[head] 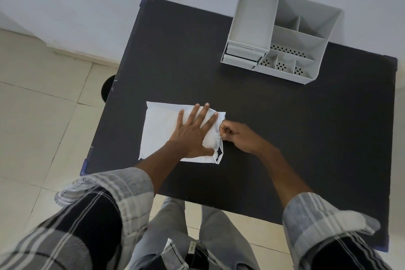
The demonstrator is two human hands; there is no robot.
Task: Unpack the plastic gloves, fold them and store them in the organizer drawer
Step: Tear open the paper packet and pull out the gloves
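A white plastic packet of gloves (160, 129) lies flat on the black table (274, 138), near its left front part. My left hand (192, 131) presses flat on the packet's right half with fingers spread. My right hand (236, 136) is closed in a pinch on the packet's right edge, where the packet looks torn open near its lower right corner. The grey organizer (282, 35) stands at the table's far right; its small drawers (241, 57) face the front left and look closed. The gloves themselves are hidden inside the packet.
The organizer has several open compartments on top, some with perforated floors. A white wall runs behind the table. Beige floor tiles lie to the left, with a dark round object (108, 87) beside the table's left edge. My legs are under the near edge.
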